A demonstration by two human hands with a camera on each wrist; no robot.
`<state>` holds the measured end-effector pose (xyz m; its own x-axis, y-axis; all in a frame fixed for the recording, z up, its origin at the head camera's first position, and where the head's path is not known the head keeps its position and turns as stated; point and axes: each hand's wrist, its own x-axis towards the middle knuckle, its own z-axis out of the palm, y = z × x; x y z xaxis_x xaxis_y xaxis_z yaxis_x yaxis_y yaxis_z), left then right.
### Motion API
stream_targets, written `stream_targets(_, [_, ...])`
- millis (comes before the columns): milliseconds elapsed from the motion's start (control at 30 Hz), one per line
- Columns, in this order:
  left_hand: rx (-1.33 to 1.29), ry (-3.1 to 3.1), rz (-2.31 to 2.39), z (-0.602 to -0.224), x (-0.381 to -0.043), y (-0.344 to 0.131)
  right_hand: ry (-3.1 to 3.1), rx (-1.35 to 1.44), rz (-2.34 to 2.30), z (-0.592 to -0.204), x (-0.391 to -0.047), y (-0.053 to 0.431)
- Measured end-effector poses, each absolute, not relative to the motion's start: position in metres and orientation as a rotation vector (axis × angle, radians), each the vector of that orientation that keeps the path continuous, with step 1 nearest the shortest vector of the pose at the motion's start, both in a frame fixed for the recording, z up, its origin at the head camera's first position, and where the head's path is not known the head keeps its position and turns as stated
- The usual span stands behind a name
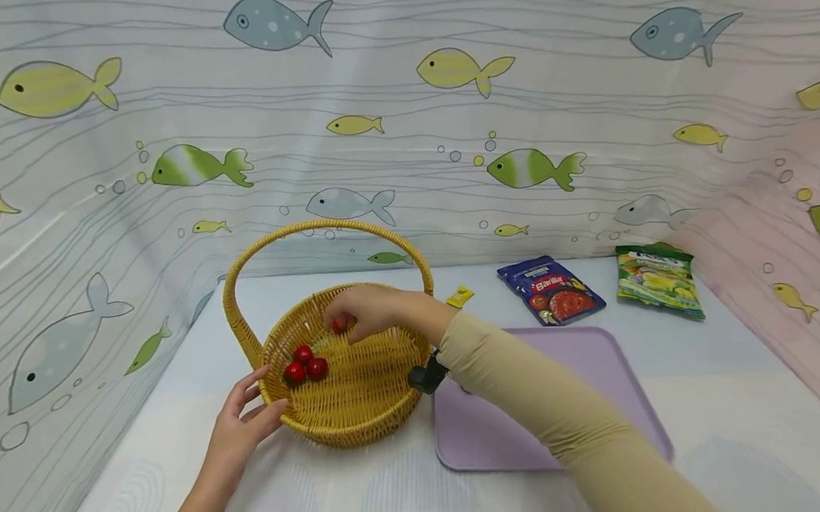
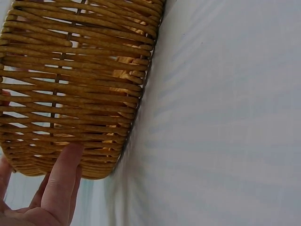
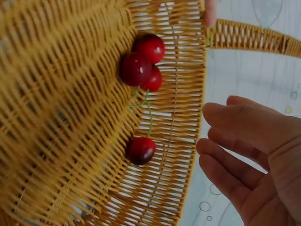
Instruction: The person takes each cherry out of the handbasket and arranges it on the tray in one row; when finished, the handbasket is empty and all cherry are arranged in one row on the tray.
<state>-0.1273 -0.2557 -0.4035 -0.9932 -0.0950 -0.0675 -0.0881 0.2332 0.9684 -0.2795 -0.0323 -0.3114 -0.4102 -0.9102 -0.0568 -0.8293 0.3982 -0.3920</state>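
In the lower left of the head view, the rim of the wicker basket (image 1: 350, 432) is held by the left hand (image 1: 240, 424), with fingers set against the outer wall. To the right, the purple tray (image 1: 506, 442) is laid on the table (image 1: 368, 497). Inside the basket, three cherries (image 1: 317, 369) are clustered at left. Farther back, the lone cherry (image 1: 340, 324) is partly covered by the right hand (image 1: 371, 309), the nearer one. In the right wrist view, it is seen left of the fingertips, across a gap, its stem (image 3: 150, 120) directed upward toward the cluster; thumb and fingers are parted, nothing gripped. At upper right, the yellow sachet (image 1: 460, 297), blue pouch (image 1: 551, 290) and green packet (image 1: 658, 281) are placed.
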Motion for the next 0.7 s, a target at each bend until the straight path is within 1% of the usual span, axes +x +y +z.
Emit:
stream_targets(167, [0.176, -2.46, -1.94, -0.404, -0.128, -0.256, 2.434, -1.462, -0.416, -0.32, -0.297, -0.044])
stream_targets(400, [0.207, -2.464, -1.931, -0.402, -0.126, -0.256, 2.492, -1.398, -0.316, -0.345, -0.317, -0.052])
stream_targets(567, [0.216, -2.463, -1.929, -0.401, -0.125, -0.256, 2.534, -1.33, -0.32, -0.356, -0.325, -0.06])
stream_targets(700, [0.228, -2.451, -1.955, -0.403, -0.126, -0.257, 2.525, -1.318, -0.228, -0.362, -0.326, -0.063])
